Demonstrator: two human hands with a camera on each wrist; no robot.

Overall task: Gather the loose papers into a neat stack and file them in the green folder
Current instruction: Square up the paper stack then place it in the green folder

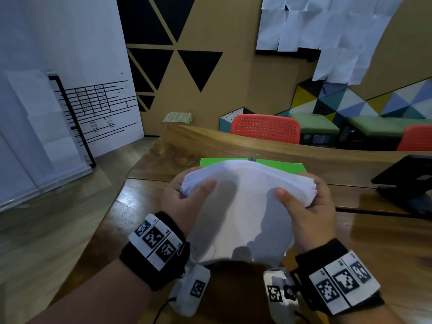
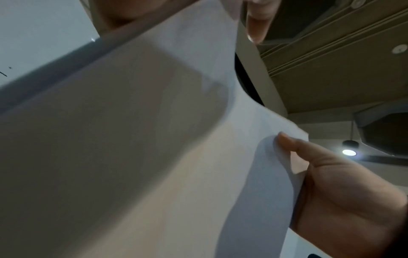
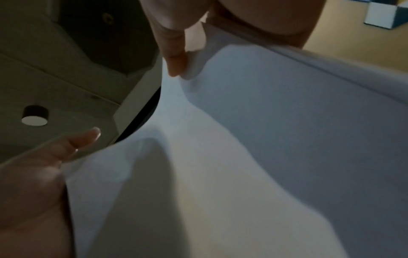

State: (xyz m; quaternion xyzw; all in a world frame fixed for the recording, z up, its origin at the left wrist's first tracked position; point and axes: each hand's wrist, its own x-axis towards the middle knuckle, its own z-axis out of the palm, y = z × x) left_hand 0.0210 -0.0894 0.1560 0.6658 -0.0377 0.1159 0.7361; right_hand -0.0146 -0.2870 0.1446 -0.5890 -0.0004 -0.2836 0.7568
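My left hand [image 1: 184, 202] and right hand [image 1: 308, 206] each pinch a side of the papers [image 1: 243, 202], lifted above the desk [image 1: 374, 230] near the green folder [image 1: 275, 165]. The bowed stack could fan out if my thumbs slacken.

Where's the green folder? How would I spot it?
Find the long wooden table. The green folder lies flat on it, just beyond the bundle of white papers held in both hands. It is the only bright green thing on the table.
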